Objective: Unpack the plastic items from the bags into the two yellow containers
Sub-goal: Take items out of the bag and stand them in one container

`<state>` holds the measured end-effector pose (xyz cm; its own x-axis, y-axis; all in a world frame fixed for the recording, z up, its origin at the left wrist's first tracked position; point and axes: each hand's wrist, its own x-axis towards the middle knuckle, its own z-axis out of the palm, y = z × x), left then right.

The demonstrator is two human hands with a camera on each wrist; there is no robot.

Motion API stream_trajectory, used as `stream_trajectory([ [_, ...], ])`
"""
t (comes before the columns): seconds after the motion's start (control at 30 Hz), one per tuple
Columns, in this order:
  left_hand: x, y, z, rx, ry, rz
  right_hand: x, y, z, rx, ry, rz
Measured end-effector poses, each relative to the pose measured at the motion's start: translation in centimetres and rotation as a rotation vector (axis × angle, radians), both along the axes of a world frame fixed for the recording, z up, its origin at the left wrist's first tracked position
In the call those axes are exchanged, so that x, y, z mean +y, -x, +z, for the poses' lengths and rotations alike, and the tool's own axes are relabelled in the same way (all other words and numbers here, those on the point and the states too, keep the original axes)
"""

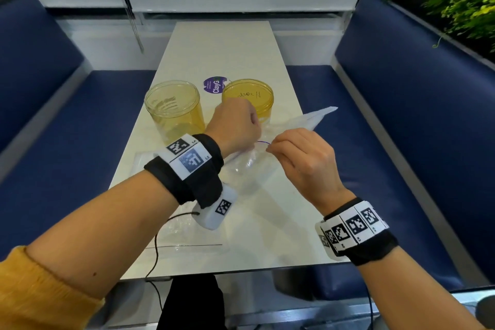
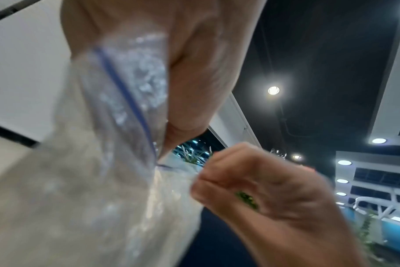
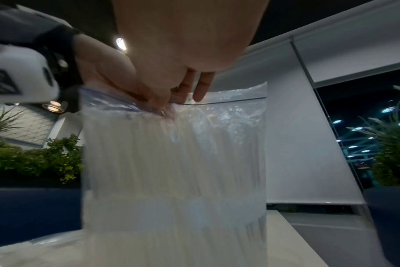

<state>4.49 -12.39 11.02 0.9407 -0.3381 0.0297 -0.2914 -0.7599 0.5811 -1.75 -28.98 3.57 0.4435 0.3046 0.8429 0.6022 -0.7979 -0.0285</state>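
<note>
Both hands pinch the zip edge of the bag point(image 1: 251, 166), held just in front of the two jars point(image 1: 174, 110): left hand point(image 1: 233, 126) on one lip, right hand point(image 1: 300, 158) on the other. Pull the lips apart evenly along the seal; keep the mouth upward so the contents, unclear through the film, stay inside.

Mustard sleeve point(image 1: 40, 289), black wristbands point(image 1: 198, 177), checkered white tags point(image 1: 353, 225)

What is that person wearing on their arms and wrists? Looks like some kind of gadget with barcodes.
Both hands are bare. Each wrist has a black fabric wrap carrying white bands printed with square black-and-white code markers. A small white camera box hangs under the left wrist, trailing a thin black cable. A mustard-yellow knit sleeve is pushed up the left forearm.
</note>
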Motion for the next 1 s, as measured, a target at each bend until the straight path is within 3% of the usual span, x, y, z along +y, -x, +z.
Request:
stream_trajectory([
  [0.07,0.5,-0.8,0.1,-0.083,0.02,0.013,0.2,0.4,0.3,0.04,0.012,-0.006],
  [0.17,0.9,-1.1,0.8,-0.165,0.026,-0.098,0.4,1.0,1.2,0.138,0.022,-0.022],
  [0.3,1.4,-2.0,0.6,-0.269,-0.198,-0.113,0.3,1.7,2.9,0.275,0.105,-0.004],
  [0.4,2.2,-2.5,0.7,-0.25,-0.238,-0.049,0.1,1.9,3.8,0.398,0.148,-0.132],
  [0.53,3.1,-3.1,1.5,-0.165,-0.199,-0.037,0.1,1.7,4.4,0.663,0.329,-0.482],
  [0.6,3.0,-2.9,1.7,-0.057,-0.121,-0.071,0.1,1.6,5.1,0.784,0.372,-0.592],
  [0.7,2.1,-2.0,1.3,0.084,-0.026,-0.167,0.7,1.3,6.6,0.816,0.408,-0.677],
  [0.77,1.3,-1.7,0.8,0.087,0.011,-0.205,1.4,0.4,7.0,0.749,0.355,-0.638],
  [0.87,0.6,-1.3,0.0,0.085,0.089,-0.231,2.6,-0.8,7.3,0.677,0.138,-0.401],
  [1.0,0.8,-1.0,-0.7,0.065,0.159,-0.242,1.9,-1.6,6.6,1.014,0.176,-0.326],
])
